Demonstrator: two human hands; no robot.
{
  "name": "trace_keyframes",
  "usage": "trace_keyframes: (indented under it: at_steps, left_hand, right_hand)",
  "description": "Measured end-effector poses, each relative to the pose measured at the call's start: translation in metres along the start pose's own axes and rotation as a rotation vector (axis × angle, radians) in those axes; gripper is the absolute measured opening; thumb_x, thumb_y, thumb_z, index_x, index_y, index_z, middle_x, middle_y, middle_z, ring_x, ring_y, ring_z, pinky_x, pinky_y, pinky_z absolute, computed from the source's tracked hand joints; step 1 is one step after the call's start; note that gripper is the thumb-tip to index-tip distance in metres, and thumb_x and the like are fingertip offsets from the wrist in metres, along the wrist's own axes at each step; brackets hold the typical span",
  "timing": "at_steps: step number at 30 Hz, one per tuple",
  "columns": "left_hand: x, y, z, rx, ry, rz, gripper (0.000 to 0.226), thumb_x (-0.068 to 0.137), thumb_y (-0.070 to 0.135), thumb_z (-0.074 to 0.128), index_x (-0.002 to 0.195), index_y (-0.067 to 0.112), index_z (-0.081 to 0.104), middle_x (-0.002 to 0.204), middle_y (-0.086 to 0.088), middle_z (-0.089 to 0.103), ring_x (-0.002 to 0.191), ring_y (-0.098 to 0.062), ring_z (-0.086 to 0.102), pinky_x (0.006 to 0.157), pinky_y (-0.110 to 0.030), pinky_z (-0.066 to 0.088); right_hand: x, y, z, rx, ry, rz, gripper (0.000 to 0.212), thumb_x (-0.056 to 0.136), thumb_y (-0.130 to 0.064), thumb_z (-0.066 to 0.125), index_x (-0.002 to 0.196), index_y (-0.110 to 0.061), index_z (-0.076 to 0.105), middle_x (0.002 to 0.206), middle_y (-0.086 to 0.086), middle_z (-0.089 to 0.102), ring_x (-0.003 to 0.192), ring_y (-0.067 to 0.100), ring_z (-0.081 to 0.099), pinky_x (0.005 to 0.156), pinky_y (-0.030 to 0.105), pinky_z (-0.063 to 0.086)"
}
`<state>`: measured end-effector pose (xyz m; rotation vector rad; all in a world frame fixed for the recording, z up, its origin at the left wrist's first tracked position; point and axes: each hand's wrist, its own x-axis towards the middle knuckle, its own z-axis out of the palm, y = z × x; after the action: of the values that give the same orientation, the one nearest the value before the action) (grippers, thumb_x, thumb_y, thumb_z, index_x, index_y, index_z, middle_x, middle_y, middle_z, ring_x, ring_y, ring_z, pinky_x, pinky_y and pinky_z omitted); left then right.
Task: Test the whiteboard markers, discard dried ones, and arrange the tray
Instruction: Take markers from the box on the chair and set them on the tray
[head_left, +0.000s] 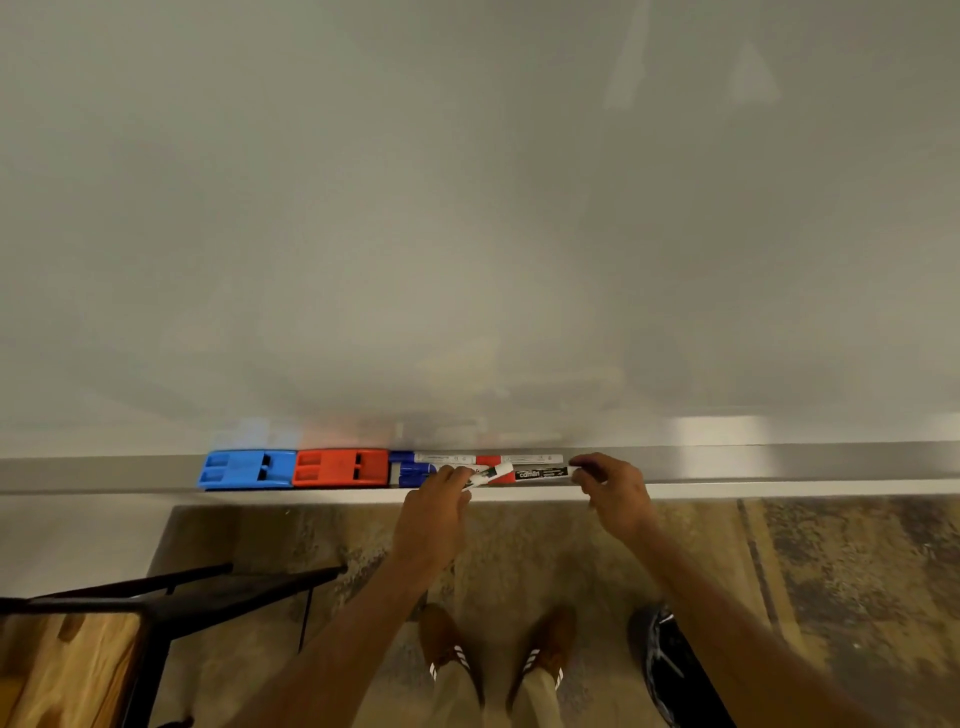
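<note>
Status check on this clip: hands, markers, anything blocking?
Left hand pinches a tilted marker. Right hand holds the black-labelled marker by its end. Both over the tray. Erasers sit left, clear of the grip.

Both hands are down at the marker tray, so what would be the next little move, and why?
Probably lift the black-labelled marker off the tray toward the whiteboard to test it: the right hand pinches its end, the left hand holds another marker, and the board shows no marks.

Both forearms are left bare; brown shoes with white side stripes and light trousers are worn.
</note>
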<state>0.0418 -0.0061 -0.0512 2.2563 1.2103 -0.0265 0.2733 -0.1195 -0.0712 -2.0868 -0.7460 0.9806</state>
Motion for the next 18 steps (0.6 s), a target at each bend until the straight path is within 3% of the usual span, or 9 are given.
trace_keyframes:
  at_steps: [4,7,12,16,18]
  left_hand:
    - [-0.004,-0.01,0.005,0.042,-0.039,0.007,0.039,0.103,0.023,0.043,0.142,0.023,0.044,0.145,0.001,0.049,0.132,-0.015,0.046,0.11,-0.032,0.037]
    - [-0.005,-0.013,0.007,0.052,-0.051,0.013,0.039,0.104,0.024,0.042,0.142,0.024,0.044,0.146,0.001,0.048,0.133,-0.015,0.045,0.111,-0.032,0.035]
    - [-0.007,-0.014,0.007,0.057,-0.07,0.029,0.039,0.103,0.029,0.042,0.142,0.026,0.044,0.147,0.003,0.047,0.134,-0.014,0.043,0.113,-0.035,0.035]
    - [-0.009,-0.015,0.009,0.034,-0.081,0.052,0.039,0.103,0.032,0.041,0.142,0.026,0.044,0.144,0.002,0.047,0.13,-0.014,0.045,0.109,-0.032,0.038]
    - [-0.01,-0.014,0.009,0.005,-0.08,0.044,0.039,0.104,0.033,0.039,0.142,0.025,0.043,0.142,0.002,0.048,0.129,-0.014,0.045,0.109,-0.031,0.037]
  right_hand:
    - [0.006,0.006,0.006,-0.03,0.039,0.03,0.022,0.096,-0.01,0.059,0.115,-0.014,0.069,0.106,0.002,0.068,0.094,0.016,0.064,0.088,0.029,0.055]
    - [0.01,0.006,0.01,-0.057,0.063,0.042,0.023,0.097,-0.01,0.057,0.117,-0.012,0.068,0.109,0.004,0.067,0.097,0.018,0.062,0.092,0.032,0.054]
    - [0.018,0.008,0.017,-0.08,0.038,0.032,0.022,0.097,-0.011,0.057,0.116,-0.014,0.068,0.109,0.006,0.069,0.094,0.019,0.064,0.087,0.029,0.054]
    - [0.024,0.008,0.024,-0.144,0.02,-0.012,0.021,0.095,-0.01,0.059,0.111,-0.017,0.071,0.101,0.007,0.072,0.08,0.013,0.063,0.066,0.014,0.048]
    - [0.026,0.008,0.025,-0.221,0.01,-0.043,0.021,0.095,-0.014,0.058,0.111,-0.019,0.07,0.099,0.005,0.074,0.077,0.014,0.063,0.064,0.019,0.049]
